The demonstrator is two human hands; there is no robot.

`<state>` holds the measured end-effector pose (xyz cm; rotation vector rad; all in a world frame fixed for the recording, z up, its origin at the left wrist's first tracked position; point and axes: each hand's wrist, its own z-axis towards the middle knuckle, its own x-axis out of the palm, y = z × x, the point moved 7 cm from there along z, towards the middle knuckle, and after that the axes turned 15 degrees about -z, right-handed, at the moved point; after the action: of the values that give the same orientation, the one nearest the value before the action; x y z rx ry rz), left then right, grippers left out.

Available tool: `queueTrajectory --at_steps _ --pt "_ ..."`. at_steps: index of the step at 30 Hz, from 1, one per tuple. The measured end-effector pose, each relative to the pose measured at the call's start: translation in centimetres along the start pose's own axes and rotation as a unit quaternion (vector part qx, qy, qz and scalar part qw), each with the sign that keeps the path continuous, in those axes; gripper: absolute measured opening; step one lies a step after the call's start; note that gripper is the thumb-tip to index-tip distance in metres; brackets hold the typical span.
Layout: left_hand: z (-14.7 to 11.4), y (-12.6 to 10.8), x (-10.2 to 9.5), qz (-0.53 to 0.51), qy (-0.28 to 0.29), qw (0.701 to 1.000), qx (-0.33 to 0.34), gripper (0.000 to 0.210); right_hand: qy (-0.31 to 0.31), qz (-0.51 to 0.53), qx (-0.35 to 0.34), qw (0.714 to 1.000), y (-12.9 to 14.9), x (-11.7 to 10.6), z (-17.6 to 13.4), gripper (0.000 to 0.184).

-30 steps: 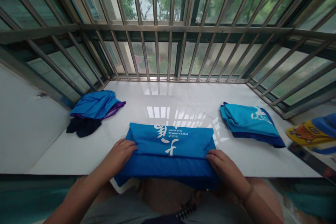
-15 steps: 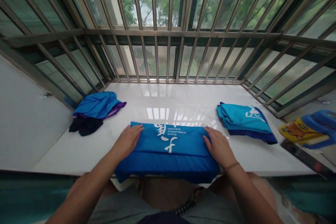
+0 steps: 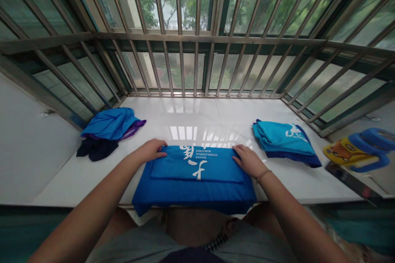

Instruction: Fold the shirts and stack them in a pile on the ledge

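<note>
A blue T-shirt point(image 3: 175, 168) with white lettering lies partly folded in front of me. Its lower layer hangs a little over the near edge of the white ledge point(image 3: 197, 111). At the shirt's far left corner, my left hand point(image 3: 153, 150) has its fingers curled over the fold and its thumb on top. My right hand point(image 3: 247, 159) grips the far right corner in a similar way, fingertips bent at the edge. The undersides of both grips are hidden.
Crumpled blue, purple and dark clothes point(image 3: 108, 125) lie at the left. A folded pile of shirts point(image 3: 284, 139) sits at the right, near a blue and yellow bottle point(image 3: 354, 148) and a dark box point(image 3: 352, 178). Metal window bars point(image 3: 197, 41) enclose the far side.
My hands have gone from lying flat on the shirt's sides to gripping its far corners. The left hand's fingers have curled in. The view has shifted slightly.
</note>
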<state>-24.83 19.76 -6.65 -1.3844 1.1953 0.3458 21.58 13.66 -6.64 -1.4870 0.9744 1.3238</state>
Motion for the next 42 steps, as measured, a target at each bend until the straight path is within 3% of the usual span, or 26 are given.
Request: queueTrajectory --at_steps 2,5,7,10,13,16,19,21,24,28,30,33,38,42 --pt "1.4 -0.3 0.0 0.003 0.032 0.999 -0.024 0.031 0.017 0.003 -0.008 1.000 0.0 -0.3 1.4 0.029" --pt "3.7 -0.6 -1.5 0.010 0.012 0.999 -0.046 0.019 0.020 0.003 0.008 1.000 -0.7 -1.4 4.0 0.011" --pt "4.9 -1.0 -3.4 0.021 -0.051 0.996 -0.064 0.022 -0.010 -0.002 0.043 0.999 -1.5 -3.0 5.8 0.014" --pt "5.3 -2.0 -6.3 0.038 -0.176 0.980 -0.087 0.046 -0.096 -0.004 0.102 0.990 -2.2 -6.3 7.1 0.034" --pt "3.6 -2.8 -6.8 0.039 -0.237 0.967 -0.081 0.057 -0.163 0.008 0.123 0.979 -1.7 -8.8 5.8 0.044" --pt "-0.3 -3.4 -3.7 0.009 -0.223 0.975 -0.002 0.051 -0.165 0.030 0.077 0.983 0.2 -8.3 2.0 0.040" --pt "-6.0 -2.8 1.7 -0.035 -0.158 0.984 0.068 0.047 -0.109 0.076 -0.020 0.991 2.8 -4.9 -3.2 0.040" --pt "-9.8 -1.4 5.1 -0.039 -0.130 0.989 0.064 0.048 -0.082 0.087 -0.037 0.992 3.7 -2.3 -6.8 0.050" --pt "-14.5 0.7 8.0 -0.025 -0.127 0.990 0.053 0.054 -0.077 0.066 -0.021 0.995 3.6 0.4 -10.9 0.053" --pt "-17.8 1.5 9.2 -0.024 -0.092 0.993 0.067 0.024 -0.067 0.051 -0.054 0.995 3.2 1.2 -13.9 0.026" --pt "-18.9 1.1 9.0 -0.018 -0.095 0.992 0.079 0.020 -0.085 0.041 -0.080 0.992 3.0 0.5 -15.1 0.031" --pt "-20.2 0.5 8.5 0.007 -0.137 0.988 0.077 0.024 -0.111 0.024 -0.108 0.988 2.7 -0.6 -16.7 0.044" --pt "-21.6 1.7 9.3 0.018 -0.153 0.984 0.085 0.051 -0.131 -0.019 -0.096 0.987 2.8 -0.5 -18.5 0.026" --pt "-22.7 4.2 9.8 0.006 -0.140 0.987 0.084 0.069 -0.185 -0.044 -0.107 0.976 3.5 -0.3 -19.2 0.047"
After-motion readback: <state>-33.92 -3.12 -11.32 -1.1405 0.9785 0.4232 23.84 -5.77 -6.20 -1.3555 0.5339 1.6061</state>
